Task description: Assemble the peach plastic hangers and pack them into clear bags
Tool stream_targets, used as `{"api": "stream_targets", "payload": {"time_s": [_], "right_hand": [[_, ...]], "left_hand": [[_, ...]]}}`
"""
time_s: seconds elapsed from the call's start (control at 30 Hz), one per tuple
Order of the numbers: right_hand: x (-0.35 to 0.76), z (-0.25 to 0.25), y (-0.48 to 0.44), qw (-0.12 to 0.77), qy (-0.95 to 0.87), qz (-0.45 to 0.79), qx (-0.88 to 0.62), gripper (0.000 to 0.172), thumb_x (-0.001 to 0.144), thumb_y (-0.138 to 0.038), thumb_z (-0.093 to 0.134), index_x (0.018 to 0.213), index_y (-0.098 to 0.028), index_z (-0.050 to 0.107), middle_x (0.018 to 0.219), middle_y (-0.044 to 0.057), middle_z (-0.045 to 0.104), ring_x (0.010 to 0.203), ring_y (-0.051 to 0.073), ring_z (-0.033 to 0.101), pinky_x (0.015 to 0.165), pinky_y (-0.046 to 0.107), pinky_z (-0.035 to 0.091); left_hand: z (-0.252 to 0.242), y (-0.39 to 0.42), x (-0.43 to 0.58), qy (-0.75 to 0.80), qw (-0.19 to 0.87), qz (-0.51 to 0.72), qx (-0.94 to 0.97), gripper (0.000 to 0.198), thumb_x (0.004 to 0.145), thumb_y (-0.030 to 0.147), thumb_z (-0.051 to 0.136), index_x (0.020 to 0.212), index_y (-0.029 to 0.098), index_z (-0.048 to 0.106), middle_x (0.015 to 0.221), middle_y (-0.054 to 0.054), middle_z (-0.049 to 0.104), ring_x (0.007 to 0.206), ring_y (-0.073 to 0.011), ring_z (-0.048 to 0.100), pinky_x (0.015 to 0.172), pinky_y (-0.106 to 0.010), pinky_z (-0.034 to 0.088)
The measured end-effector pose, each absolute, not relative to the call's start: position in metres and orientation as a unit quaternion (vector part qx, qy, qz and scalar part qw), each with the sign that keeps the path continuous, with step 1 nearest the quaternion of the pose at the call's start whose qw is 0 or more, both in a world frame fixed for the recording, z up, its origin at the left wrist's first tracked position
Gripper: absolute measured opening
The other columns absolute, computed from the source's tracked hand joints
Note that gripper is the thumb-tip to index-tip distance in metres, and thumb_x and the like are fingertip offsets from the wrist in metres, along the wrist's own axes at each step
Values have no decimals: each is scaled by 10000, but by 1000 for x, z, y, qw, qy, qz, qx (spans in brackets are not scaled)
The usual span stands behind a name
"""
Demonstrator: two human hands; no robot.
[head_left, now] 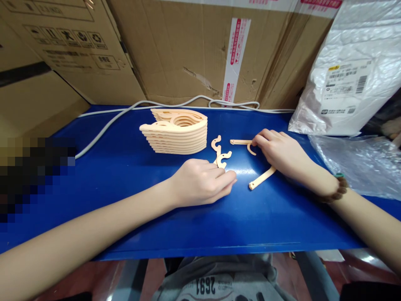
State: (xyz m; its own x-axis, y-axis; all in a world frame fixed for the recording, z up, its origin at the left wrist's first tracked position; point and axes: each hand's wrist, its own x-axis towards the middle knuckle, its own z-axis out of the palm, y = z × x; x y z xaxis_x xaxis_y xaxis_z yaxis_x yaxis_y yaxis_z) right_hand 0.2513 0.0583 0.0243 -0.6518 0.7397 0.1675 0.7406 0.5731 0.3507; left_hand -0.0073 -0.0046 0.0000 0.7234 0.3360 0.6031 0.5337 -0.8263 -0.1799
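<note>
My left hand [208, 182] is closed around the lower part of a cream plastic piece, whose hooked end [223, 159] sticks out above the fingers. Just behind it lies a similar hooked piece [216, 144], partly hidden. My right hand [277, 150] has its fingers curled over a cream folding hanger; one arm [240, 142] points left, another arm [261, 179] points toward the front, and a small curved hook shows by the fingertips. A neat stack of cream hanger pieces [177, 136] stands behind my left hand on the blue table [125, 225].
Cardboard boxes [175, 50] line the back. A white cable [109, 123] runs along the table's rear. A white plastic parcel [341, 83] and clear plastic wrap [360, 167] are at the right. A pixelated dark area covers the left edge.
</note>
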Motion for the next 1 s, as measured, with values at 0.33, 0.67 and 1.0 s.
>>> {"api": "stream_targets", "payload": {"time_s": [0.33,0.67,1.0], "right_hand": [[244,33,49,65,-928,-169,-326,271,1014,-289,401,1011,-159,639,981,96,646,825,208,568,756,334,379],[240,43,35,58,-964,16,-260,311,965,-440,521,1019,-175,675,1040,104,669,1175,258,580,928,351,463],[242,40,37,62,-959,-2,-276,243,992,-283,451,998,-184,673,1030,96,654,980,216,638,841,329,503]], "left_hand": [[3,2,-1,-270,164,-258,-913,249,968,238,513,1056,96,698,1191,-125,693,1251,-294,560,1067,-425,457],[-8,9,-4,-292,110,-221,-924,280,976,278,529,1116,97,690,1225,-120,682,1222,-300,565,1072,-460,417],[-5,9,-5,-304,124,-232,-916,244,1000,210,465,1115,139,669,1102,-81,708,1062,-243,609,878,-369,449]]}}
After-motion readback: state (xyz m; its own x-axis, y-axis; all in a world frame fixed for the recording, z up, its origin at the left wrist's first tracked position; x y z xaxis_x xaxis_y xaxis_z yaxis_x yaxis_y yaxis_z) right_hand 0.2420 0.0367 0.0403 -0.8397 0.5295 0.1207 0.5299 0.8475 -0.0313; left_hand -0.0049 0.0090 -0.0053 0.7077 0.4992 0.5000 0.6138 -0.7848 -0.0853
